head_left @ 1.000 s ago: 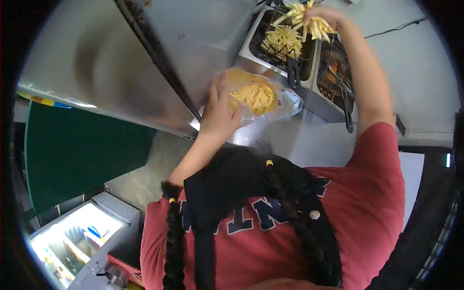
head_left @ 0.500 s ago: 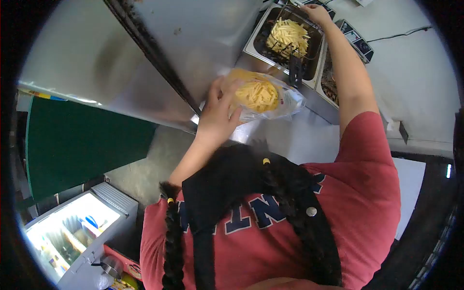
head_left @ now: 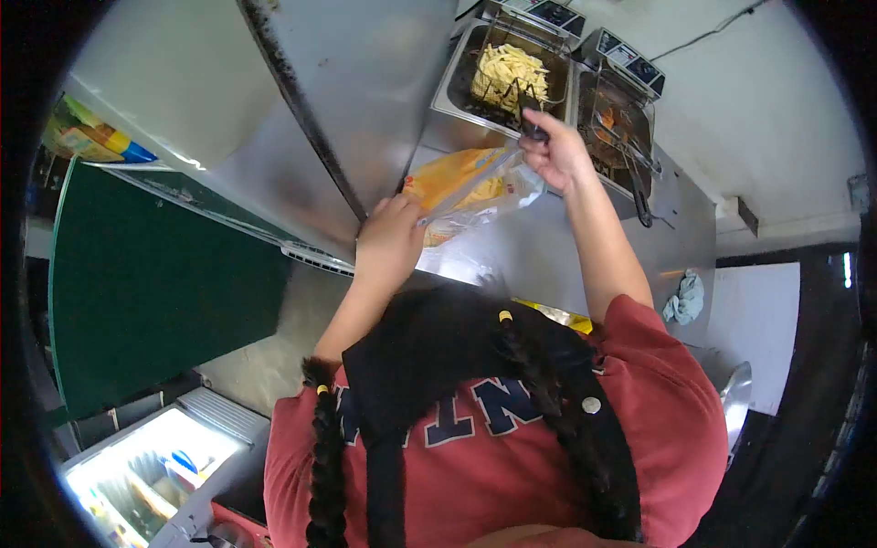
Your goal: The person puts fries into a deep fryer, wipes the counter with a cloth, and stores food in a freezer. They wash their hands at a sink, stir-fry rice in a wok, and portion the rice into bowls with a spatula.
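Note:
A plastic bag of fries (head_left: 457,187), yellow and partly clear, lies on the steel counter in front of the fryer. My left hand (head_left: 391,239) is closed on its left end. My right hand (head_left: 557,153) is closed at the black handle of the fryer basket (head_left: 530,117), beside the bag's right edge; the fingers partly hide the grip. Pale fries (head_left: 512,75) fill that basket, which sits in the left fryer well (head_left: 449,99).
A second fryer basket (head_left: 621,123) with browned bits stands to the right. A steel panel (head_left: 352,82) rises on the left. A cloth (head_left: 685,297) lies on the counter at right. Lower left, a lit chest freezer (head_left: 151,466) and a green board (head_left: 164,292) stand.
My right hand has come down from the far rim of the fryer to the basket handle. My left hand has shifted slightly down and left, and the bag's opening has narrowed.

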Demonstrator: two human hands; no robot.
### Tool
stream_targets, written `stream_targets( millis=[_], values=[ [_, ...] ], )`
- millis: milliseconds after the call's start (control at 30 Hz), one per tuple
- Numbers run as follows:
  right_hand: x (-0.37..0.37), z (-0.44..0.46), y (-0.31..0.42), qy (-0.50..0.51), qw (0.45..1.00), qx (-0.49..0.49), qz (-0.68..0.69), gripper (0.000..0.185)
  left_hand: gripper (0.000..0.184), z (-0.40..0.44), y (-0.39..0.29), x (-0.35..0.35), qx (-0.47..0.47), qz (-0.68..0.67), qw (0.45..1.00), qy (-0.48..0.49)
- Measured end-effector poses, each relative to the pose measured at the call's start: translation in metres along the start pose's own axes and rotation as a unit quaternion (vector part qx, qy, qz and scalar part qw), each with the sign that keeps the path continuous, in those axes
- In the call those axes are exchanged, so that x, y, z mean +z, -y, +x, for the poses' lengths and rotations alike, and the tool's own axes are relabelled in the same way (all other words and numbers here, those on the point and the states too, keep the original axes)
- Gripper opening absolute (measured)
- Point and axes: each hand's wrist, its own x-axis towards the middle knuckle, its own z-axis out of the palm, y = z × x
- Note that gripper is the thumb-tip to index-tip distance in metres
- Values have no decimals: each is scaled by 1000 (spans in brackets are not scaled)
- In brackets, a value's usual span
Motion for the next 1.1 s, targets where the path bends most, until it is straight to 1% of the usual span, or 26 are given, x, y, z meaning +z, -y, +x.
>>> stream_targets(
  millis=[33, 100, 133, 167, 200, 233, 267, 333, 367, 400, 467, 500, 600, 667, 733, 767, 833, 867, 933, 967, 1067, 1100],
  values=[
    [0, -3, 10, 58, 996, 0, 65, 18, 20, -2, -2, -4, 5, 12, 1000, 8],
    [-1, -8, 20, 163, 968, -11, 190, 14, 19, -4, -5, -5, 16, 22, 999, 20],
    [1, -18, 20, 160, 968, -15, 192, 14, 18, -4, -5, -5, 23, 8, 1000, 2],
    [5, -31, 18, 107, 982, -37, 151, 13, 16, -3, -5, -6, 28, -6, 999, -18],
    [9, -43, 18, 55, 991, -56, 109, 14, 16, -2, -7, -5, 30, -6, 999, -18],
    [5, -46, 13, 86, 983, -65, 147, 17, 17, -2, -8, -7, 32, -14, 999, -21],
    [6, -54, 10, 82, 984, -64, 147, 17, 17, -4, -9, -7, 33, -21, 999, -22],
    [11, -68, 8, 79, 984, -71, 142, 23, 17, -5, -13, -9, 31, -26, 999, -20],
    [8, -65, 1, 78, 984, -52, 153, 24, 17, -4, -14, -10, 28, -28, 999, -22],
    [12, -64, -6, 40, 988, -68, 133, 23, 17, -5, -14, -10, 29, -28, 999, -21],
    [6, -54, -26, 48, 992, -62, 96, 24, 17, -7, -12, -7, 27, -27, 998, -47],
    [-6, -42, -38, 82, 989, -30, 116, 14, 17, -8, -11, -7, 28, -26, 998, -47],
    [-8, -25, -60, 73, 990, -18, 123, 14, 18, -15, -9, -9, 16, -6, 999, -35],
    [-8, -19, -61, 58, 991, -9, 118, 15, 15, -17, -9, -9, 24, -11, 999, -37],
    [-18, 2, -68, 96, 983, 23, 152, 16, 14, -19, -10, -11, 24, -1, 999, -28],
    [-22, 18, -71, 96, 983, 24, 154, 16, 13, -19, -10, -11, 25, 7, 999, -23],
    [-21, 34, -72, 20, 991, 22, 129, 19, 12, -18, -7, -11, 20, 12, 1000, -21],
    [-23, 38, -74, 18, 991, 23, 129, 19, 11, -19, -8, -10, 17, 14, 1000, -21],
    [-3, 27, -64, -18, 988, 53, 143, 21, 10, -21, -12, -10, 21, 9, 999, -29],
    [-19, 25, -77, 35, 995, 35, 85, 21, 9, -18, -12, -11, 28, 7, 999, -43],
    [-5, -8, -77, 30, 996, 21, 87, 20, 8, -20, -9, -11, 26, 6, 998, -51],
    [-3, -1, -73, 32, 995, 23, 87, 20, 8, -19, -9, -12, 23, 7, 998, -51]
  ],
)
